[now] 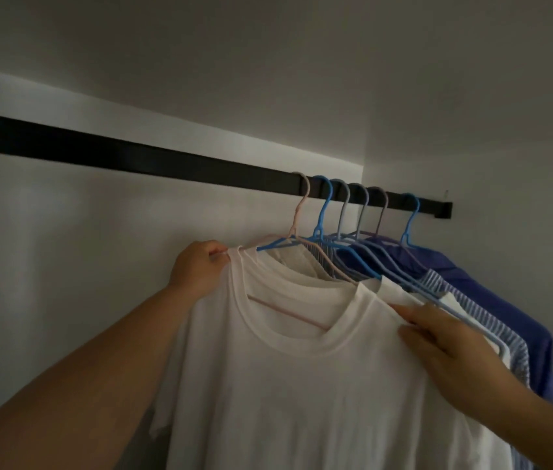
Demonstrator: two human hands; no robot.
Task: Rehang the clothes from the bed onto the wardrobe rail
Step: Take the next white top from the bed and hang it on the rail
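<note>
Both hands, left [197, 266] and right [437, 337], pinch the white T-shirt [302, 385]; its hem is cut off.

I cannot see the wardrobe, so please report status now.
Left hand pinches white T-shirt shoulder; right hand grips other shoulder. Shirt's hanger hooked on rail. Nothing blocking.

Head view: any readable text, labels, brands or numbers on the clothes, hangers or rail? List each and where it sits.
None readable.
White T-shirt: no print or neck label in view.
Striped shirt and blue shirt: no text in view.
Hangers, such as the pink hanger: no markings legible in the dim light.
Black wardrobe rail: plain.
</note>
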